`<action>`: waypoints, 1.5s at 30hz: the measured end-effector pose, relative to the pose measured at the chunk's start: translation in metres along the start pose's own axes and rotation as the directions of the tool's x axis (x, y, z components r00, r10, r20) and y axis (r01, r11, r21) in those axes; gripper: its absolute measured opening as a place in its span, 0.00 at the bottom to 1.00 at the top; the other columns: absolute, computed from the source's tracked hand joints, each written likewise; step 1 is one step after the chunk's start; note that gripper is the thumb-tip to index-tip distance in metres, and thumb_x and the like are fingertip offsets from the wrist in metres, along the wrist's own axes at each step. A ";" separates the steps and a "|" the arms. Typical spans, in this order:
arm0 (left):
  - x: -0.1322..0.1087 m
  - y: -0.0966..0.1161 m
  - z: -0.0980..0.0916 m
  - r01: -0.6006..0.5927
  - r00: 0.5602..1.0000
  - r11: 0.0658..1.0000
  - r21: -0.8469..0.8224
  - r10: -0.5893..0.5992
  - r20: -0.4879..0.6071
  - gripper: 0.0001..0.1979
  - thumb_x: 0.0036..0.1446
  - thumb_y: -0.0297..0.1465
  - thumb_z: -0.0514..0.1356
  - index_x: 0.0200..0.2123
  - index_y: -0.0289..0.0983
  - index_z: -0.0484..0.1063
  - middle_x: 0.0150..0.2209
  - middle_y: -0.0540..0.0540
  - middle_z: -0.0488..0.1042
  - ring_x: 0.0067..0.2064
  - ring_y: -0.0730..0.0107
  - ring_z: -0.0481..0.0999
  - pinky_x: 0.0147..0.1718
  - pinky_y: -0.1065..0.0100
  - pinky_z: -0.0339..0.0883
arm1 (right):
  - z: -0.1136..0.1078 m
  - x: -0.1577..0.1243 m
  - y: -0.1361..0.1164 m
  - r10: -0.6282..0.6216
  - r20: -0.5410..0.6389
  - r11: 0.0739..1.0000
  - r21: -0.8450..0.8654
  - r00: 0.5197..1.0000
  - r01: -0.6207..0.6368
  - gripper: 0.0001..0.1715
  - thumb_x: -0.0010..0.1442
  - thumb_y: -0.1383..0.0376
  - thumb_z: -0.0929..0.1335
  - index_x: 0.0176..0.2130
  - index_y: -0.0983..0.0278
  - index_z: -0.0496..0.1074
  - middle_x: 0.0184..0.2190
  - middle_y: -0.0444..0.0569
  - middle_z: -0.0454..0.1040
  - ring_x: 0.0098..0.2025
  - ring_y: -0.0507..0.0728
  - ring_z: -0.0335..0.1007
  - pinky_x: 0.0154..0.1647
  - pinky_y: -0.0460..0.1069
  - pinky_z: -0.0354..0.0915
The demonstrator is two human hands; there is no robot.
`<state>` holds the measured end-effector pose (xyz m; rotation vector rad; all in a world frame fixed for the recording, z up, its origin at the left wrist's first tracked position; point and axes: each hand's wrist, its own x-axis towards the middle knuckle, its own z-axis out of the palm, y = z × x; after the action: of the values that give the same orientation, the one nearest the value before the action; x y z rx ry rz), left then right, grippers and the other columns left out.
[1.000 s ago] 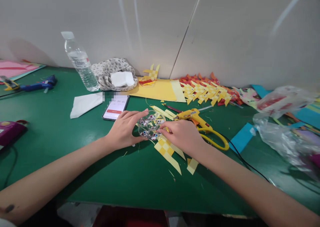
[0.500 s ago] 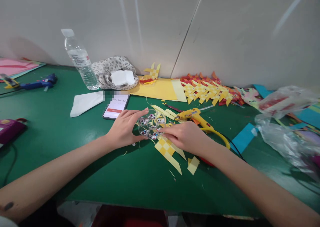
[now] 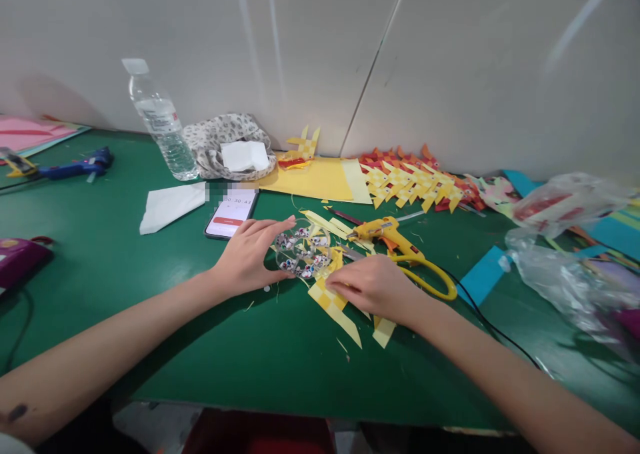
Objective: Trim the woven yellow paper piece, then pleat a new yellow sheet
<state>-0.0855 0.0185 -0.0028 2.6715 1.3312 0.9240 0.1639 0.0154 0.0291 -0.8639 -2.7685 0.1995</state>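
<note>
The left hand arches wide, thumb and fingers gripping a clear round case by checkered yellow paper. Over that paper the right hand bends, fingertips bunched; whether they pinch anything I cannot tell

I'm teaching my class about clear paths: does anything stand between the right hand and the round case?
Nothing visible does. The right hand is just beside the round case, while the left hand holds its opposite side. The checkered paper lies low on the table.

a clear round divided case of small googly eyes sits beside a yellow checkered paper piece.
</note>
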 end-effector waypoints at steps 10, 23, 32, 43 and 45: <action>0.001 0.000 0.000 -0.035 0.999 0.999 -0.011 0.035 -0.015 0.37 0.46 0.42 0.64 0.56 0.41 0.52 0.56 0.43 0.65 0.52 0.58 0.67 0.47 0.58 0.58 | 0.003 0.008 -0.001 -0.004 -0.217 0.993 -0.118 0.976 -0.022 0.15 0.61 0.64 0.61 0.34 0.61 0.76 0.27 0.44 0.79 0.29 0.51 0.73 0.27 0.45 0.60; 0.001 0.003 -0.002 -0.085 0.996 0.996 0.013 0.085 -0.034 0.34 0.48 0.40 0.63 0.56 0.39 0.54 0.56 0.42 0.64 0.52 0.59 0.67 0.47 0.59 0.58 | 0.004 0.026 -0.012 0.251 -0.098 0.921 -0.281 0.963 -0.269 0.13 0.60 0.62 0.62 0.32 0.62 0.75 0.23 0.45 0.76 0.25 0.52 0.69 0.22 0.46 0.46; 0.001 0.002 -0.002 -0.093 0.995 0.996 0.017 0.093 -0.045 0.34 0.48 0.41 0.63 0.55 0.39 0.54 0.56 0.42 0.65 0.52 0.59 0.68 0.47 0.59 0.59 | 0.006 0.021 -0.007 0.223 -0.127 0.947 -0.205 0.966 -0.246 0.12 0.60 0.62 0.62 0.34 0.62 0.72 0.21 0.43 0.75 0.22 0.50 0.68 0.21 0.45 0.46; 0.000 0.000 0.001 -0.089 0.995 0.996 0.024 0.091 -0.051 0.35 0.48 0.41 0.63 0.56 0.39 0.54 0.56 0.42 0.65 0.52 0.58 0.68 0.46 0.59 0.59 | 0.007 0.015 0.001 0.106 -0.238 0.958 -0.234 0.966 -0.163 0.13 0.62 0.64 0.61 0.36 0.63 0.73 0.25 0.44 0.77 0.25 0.50 0.72 0.22 0.46 0.51; 0.000 0.001 0.000 -0.090 0.994 0.996 0.024 0.091 -0.056 0.34 0.48 0.41 0.63 0.56 0.39 0.54 0.56 0.42 0.65 0.51 0.59 0.68 0.46 0.59 0.59 | 0.009 0.014 0.001 0.091 -0.206 0.962 -0.236 0.974 -0.139 0.13 0.61 0.64 0.60 0.38 0.63 0.73 0.26 0.44 0.78 0.25 0.51 0.71 0.22 0.46 0.50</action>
<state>-0.0847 0.0186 -0.0028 2.7632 1.2462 1.0082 0.1507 0.0238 0.0231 -1.0457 -2.5970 -0.2084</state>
